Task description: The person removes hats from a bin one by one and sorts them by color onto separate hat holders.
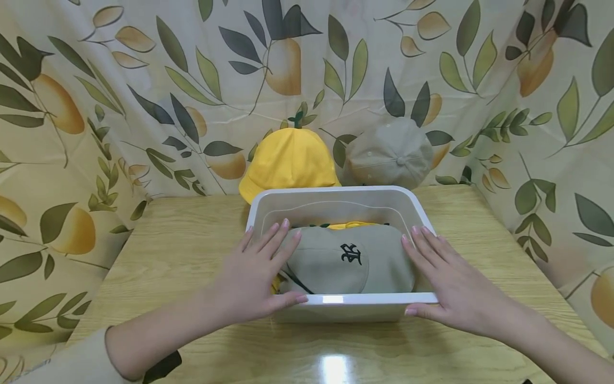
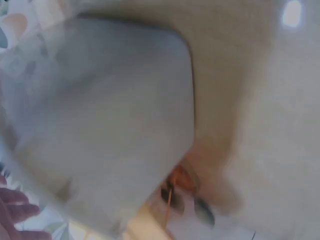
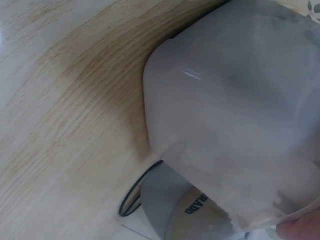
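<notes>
A white plastic bin stands in front of me in the head view. Inside it lies a grey cap with a dark embroidered letter, and a strip of yellow fabric shows behind that cap. My left hand rests at the bin's left front corner, fingers straight and spread, thumb along the front rim. Mirroring it, my right hand lies over the right front corner with straight fingers. The bin's wall fills much of the left wrist view and the right wrist view.
Behind the bin sit a yellow cap with a green stem on top and a light grey cap. The wooden table runs back to a hanging cloth printed with leaves and fruit, which also encloses both sides.
</notes>
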A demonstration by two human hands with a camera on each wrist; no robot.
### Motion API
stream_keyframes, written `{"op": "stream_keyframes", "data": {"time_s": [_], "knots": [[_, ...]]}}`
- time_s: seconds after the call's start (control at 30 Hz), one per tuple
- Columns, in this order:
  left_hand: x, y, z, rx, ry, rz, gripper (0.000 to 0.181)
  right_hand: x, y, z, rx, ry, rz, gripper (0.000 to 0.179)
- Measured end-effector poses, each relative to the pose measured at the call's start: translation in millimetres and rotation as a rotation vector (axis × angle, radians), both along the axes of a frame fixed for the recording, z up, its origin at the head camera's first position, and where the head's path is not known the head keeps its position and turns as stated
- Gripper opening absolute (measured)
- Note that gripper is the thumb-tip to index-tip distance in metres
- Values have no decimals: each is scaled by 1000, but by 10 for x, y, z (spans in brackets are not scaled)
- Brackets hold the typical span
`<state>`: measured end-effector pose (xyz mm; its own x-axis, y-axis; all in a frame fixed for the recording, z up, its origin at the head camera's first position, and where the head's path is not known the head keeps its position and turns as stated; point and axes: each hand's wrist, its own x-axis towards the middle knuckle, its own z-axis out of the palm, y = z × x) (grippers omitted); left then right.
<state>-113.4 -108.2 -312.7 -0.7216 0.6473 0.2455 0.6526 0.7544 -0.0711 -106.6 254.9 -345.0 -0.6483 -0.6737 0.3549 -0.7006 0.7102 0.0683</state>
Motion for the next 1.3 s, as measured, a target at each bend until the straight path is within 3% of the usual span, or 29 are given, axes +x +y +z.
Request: {"op": "stream_keyframes", "data": {"time_s": [0.13,0.2,0.37,0.6,0.7,0.8,0.97,1.13,1.3], "knots": [[-127,2,248,-25,-57,-19,91,2,-10,-12,-11,4,3,103],[-191,27,373,-65,-119,-23,92,2,-9,-12,-17,4,7,102],[-367,125,638,-132,-369,-30,99,-8,-14,-7,-25,2,14,102],[-780,326,849,-148,-712,-247,87,-12,-4,2,-23,-4,14,102],[-932,442,901,-195,-789,-242,86,-10,2,-1,-28,-11,10,103],[-1052,550,926,-235,-830,-211,87,-8,-1,-5,-32,-19,12,102],[-1236,695,879,-240,-884,-238,83,1,4,-2,-30,-26,3,103],[-1383,782,696,-180,-996,-221,75,12,-2,10,-28,-20,-8,106],[-1534,809,449,-173,-1142,-115,76,6,-19,3,-52,-18,11,103]]}}
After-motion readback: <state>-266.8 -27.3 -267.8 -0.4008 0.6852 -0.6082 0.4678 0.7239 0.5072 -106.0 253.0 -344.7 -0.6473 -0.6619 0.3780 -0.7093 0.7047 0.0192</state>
